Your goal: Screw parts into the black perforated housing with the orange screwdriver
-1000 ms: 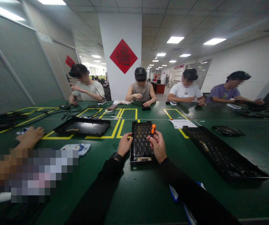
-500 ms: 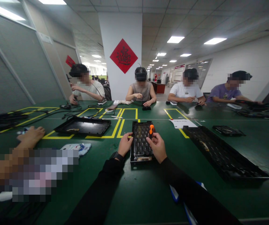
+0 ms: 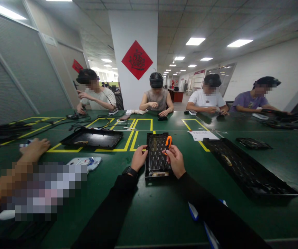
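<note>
In front of me lies a small black plastic casing (image 3: 156, 154) with rows of pale marks inside and a lighter strip along its near edge. My left hand (image 3: 139, 157) grips the casing's left side, thumb on the rim. A screwdriver with an orange and black handle (image 3: 168, 142) is pinched between the fingers of my right hand (image 3: 176, 159). Its handle points up and its shaft points down toward the casing's near right part. The screwdriver's tip is too small to make out.
A black tray-like shell (image 3: 93, 138) lies at the left, and a longer black shell (image 3: 244, 166) at the right. A paper sheet (image 3: 203, 135) lies behind it. A co-worker's arm (image 3: 32, 155) rests at the left. Several people sit across the green table (image 3: 149, 214).
The screwdriver's handle has tilted slightly to the right in my right hand. My left hand keeps its hold on the casing.
</note>
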The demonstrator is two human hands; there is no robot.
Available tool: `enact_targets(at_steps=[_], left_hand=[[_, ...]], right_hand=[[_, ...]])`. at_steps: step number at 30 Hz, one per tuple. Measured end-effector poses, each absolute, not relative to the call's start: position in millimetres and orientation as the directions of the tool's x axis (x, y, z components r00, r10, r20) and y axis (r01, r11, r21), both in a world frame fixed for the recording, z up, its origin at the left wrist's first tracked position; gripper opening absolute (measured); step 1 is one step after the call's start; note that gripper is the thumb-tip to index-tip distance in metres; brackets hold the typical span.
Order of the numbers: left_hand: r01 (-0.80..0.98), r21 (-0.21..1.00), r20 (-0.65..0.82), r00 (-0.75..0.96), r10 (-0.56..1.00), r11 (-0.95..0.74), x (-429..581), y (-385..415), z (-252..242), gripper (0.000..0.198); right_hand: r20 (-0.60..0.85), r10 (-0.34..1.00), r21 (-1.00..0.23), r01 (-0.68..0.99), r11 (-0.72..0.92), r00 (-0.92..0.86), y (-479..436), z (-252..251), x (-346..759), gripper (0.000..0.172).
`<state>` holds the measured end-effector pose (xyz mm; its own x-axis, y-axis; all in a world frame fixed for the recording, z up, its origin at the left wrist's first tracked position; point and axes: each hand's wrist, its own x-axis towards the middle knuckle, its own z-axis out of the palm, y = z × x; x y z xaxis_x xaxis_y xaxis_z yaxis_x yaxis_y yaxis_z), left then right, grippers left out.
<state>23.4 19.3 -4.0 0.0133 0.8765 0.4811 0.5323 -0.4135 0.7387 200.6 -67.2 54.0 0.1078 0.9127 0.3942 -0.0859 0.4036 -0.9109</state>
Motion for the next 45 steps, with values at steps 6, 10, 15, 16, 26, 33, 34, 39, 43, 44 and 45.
enact_targets(at_steps=[6, 10, 15, 16, 26, 33, 34, 39, 43, 44, 45], left_hand=[[0.527, 0.735, 0.495, 0.013, 0.869, -0.427, 24, 17, -2, 0.028], [0.541, 0.727, 0.496, 0.013, 0.868, -0.423, 23, 17, -2, 0.029], [0.53, 0.732, 0.496, 0.016, 0.868, -0.428, 23, 18, -3, 0.029], [0.529, 0.732, 0.497, 0.016, 0.867, -0.429, 23, 17, -2, 0.029], [0.541, 0.735, 0.478, 0.012, 0.878, -0.408, 23, 18, -3, 0.029], [0.49, 0.681, 0.609, 0.037, 0.793, -0.545, 29, -6, 23, 0.028], [0.46, 0.674, 0.621, 0.072, 0.78, -0.578, 31, -12, 29, 0.029], [0.317, 0.734, 0.504, 0.338, 0.795, -0.601, 50, -40, 51, 0.053], [0.259, 0.783, 0.413, 0.465, 0.783, -0.566, 58, -48, 54, 0.062], [0.258, 0.786, 0.401, 0.481, 0.78, -0.563, 58, -48, 54, 0.063], [0.263, 0.784, 0.392, 0.492, 0.777, -0.562, 59, -48, 53, 0.064]], right_hand=[[0.434, 0.891, -0.898, -0.015, 0.439, 0.134, -68, 54, 199, 0.029], [0.465, 0.87, -0.884, 0.038, 0.465, 0.162, -68, 52, 199, 0.029], [0.41, 0.903, -0.91, -0.014, 0.415, 0.132, -68, 51, 200, 0.03], [0.401, 0.907, -0.913, -0.021, 0.406, 0.13, -67, 51, 200, 0.03], [0.374, 0.909, -0.918, -0.068, 0.391, 0.185, -65, 50, 199, 0.033], [0.375, 0.903, -0.913, -0.087, 0.399, 0.21, -61, 47, 200, 0.03], [0.376, 0.903, -0.913, -0.084, 0.399, 0.208, -61, 47, 201, 0.03], [0.386, 0.897, -0.914, -0.047, 0.404, 0.214, -60, 45, 202, 0.03], [0.386, 0.894, -0.912, -0.052, 0.407, 0.227, -60, 45, 202, 0.029], [0.383, 0.895, -0.912, -0.059, 0.406, 0.227, -60, 46, 201, 0.029], [0.381, 0.896, -0.913, -0.062, 0.404, 0.227, -60, 46, 201, 0.03]])
